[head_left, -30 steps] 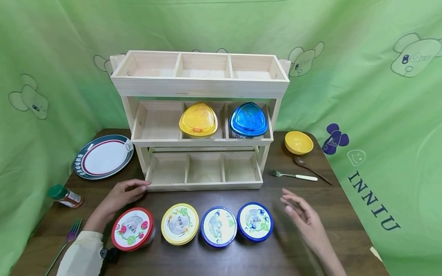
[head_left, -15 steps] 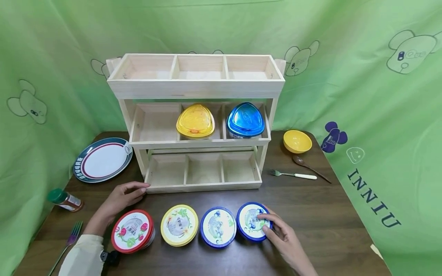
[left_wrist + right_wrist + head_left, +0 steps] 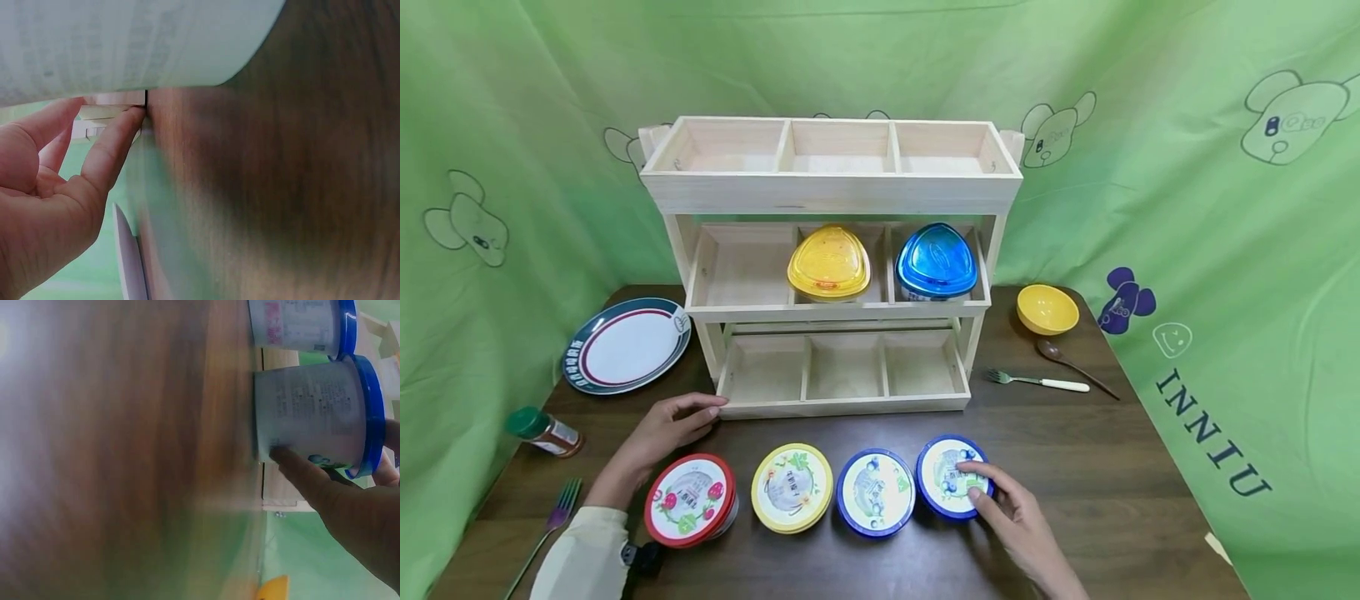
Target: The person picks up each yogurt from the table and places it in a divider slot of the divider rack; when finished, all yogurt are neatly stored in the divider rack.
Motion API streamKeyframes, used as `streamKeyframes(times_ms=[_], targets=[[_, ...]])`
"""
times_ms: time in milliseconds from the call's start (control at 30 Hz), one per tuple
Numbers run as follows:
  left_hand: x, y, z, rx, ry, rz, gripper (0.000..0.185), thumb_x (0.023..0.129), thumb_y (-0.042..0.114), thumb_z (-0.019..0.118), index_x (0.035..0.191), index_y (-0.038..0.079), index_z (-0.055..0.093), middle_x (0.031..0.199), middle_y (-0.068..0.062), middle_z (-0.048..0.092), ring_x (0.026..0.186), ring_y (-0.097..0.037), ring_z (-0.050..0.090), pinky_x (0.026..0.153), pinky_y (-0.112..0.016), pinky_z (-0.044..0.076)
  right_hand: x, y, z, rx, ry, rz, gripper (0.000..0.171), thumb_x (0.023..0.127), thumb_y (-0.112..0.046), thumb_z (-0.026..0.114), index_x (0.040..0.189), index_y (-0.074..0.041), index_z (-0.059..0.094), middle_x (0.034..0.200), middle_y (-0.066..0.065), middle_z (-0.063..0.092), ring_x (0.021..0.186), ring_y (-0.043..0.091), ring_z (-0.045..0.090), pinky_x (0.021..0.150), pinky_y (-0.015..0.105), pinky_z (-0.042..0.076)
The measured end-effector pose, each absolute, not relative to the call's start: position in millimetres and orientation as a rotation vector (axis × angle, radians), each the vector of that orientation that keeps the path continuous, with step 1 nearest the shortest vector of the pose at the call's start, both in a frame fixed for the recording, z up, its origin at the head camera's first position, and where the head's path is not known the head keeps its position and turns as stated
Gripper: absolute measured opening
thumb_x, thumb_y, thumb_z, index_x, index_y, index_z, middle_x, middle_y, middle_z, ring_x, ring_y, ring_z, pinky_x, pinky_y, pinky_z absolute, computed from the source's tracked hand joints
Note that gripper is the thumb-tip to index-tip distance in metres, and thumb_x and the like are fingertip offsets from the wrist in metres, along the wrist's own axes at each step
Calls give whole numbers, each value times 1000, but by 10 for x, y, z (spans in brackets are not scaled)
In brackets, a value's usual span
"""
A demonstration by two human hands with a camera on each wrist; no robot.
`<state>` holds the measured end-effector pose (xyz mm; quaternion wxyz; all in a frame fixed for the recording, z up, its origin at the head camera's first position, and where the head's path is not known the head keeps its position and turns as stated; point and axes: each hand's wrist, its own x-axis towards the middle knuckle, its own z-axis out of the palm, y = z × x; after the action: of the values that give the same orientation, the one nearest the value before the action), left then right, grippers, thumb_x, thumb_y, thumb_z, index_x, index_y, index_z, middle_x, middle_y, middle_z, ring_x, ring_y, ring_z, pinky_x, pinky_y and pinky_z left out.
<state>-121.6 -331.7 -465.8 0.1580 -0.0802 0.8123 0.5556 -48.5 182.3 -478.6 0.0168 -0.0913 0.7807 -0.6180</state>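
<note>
Rightmost blue-lidded tub upright, closed; three-tier wooden rack standing behind.

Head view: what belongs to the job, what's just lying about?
Likely job: gripped tub, other blue-lidded tub, yellow-lidded tub, red-lidded tub, rack, shelved yellow container, shelved blue container.

Likely idle: plate, jar, bowl, spoon, left fork, right fork.

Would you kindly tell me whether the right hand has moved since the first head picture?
Yes: against the white-handled fork, the right hand has moved left and a little nearer the person, and now holds the rightmost blue-lidded tub.
</note>
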Motion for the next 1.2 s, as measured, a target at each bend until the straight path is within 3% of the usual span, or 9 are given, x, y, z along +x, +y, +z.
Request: streamKeyframes(times_ms=[200, 333, 500, 667, 833, 967, 1200], targets=[[-1236, -3325, -4679, -229, 2329, 1587, 39, 113, 22, 63, 145, 0, 67, 151, -22, 59, 128, -24, 63, 100, -32, 62, -629, 1954, -4578, -227, 2519, -1994, 31, 107, 2, 63, 136, -1, 72, 138, -1, 70, 127, -1, 61, 104, 12, 49], [-1251, -3339, -4685, -228, 2345, 1580, 40, 113, 22, 62, 147, 0, 65, 152, -22, 59, 128, -26, 62, 99, -32, 62, -760, 2090, -4358, -69, 2536, -2070, 33, 110, 0, 60, 141, -2, 68, 139, 3, 65, 120, 5, 65, 97, 15, 55], [-1236, -3338, -4677, -238, 2345, 1564, 39, 113, 22, 63, 146, 1, 66, 152, -24, 58, 129, -28, 62, 100, -33, 62, -881, 2148, -4151, 3, 2539, -2062, 33, 113, -6, 57, 145, -1, 65, 144, 7, 53, 119, 5, 61, 94, 12, 55], [-1211, -3332, -4673, -254, 2346, 1577, 39, 112, 24, 65, 144, 2, 69, 152, -22, 59, 126, -23, 63, 98, -28, 61, -997, 1864, -4087, -237, 2507, -2131, 29, 110, 1, 60, 138, 6, 67, 137, 6, 64, 119, 10, 64, 96, 16, 56], [-1188, -3339, -4695, -240, 2329, 1606, 39, 112, 21, 64, 144, -1, 67, 152, -24, 59, 127, -22, 63, 98, -29, 61, -1095, 1368, -4027, -545, 2404, -2065, 28, 108, 1, 62, 135, 2, 70, 134, 11, 68, 113, 15, 68, 92, 23, 60], [-1180, -3349, -4708, -251, 2308, 1619, 39, 113, 19, 63, 145, -2, 66, 152, -24, 58, 128, -23, 63, 100, -33, 62, -1129, 949, -3916, -735, 2194, -2041, 29, 108, -1, 61, 136, 1, 69, 141, 19, 65, 124, 24, 64, 98, 28, 60], [-1190, -3317, -4708, -201, 2331, 1641, 40, 112, 23, 65, 144, -1, 67, 152, -23, 59, 121, -11, 65, 96, -26, 61, -1238, 428, -3670, -923, 1919, -2026, 32, 109, -5, 57, 139, 1, 67, 157, 15, 54, 144, 34, 52, 107, 36, 58]])
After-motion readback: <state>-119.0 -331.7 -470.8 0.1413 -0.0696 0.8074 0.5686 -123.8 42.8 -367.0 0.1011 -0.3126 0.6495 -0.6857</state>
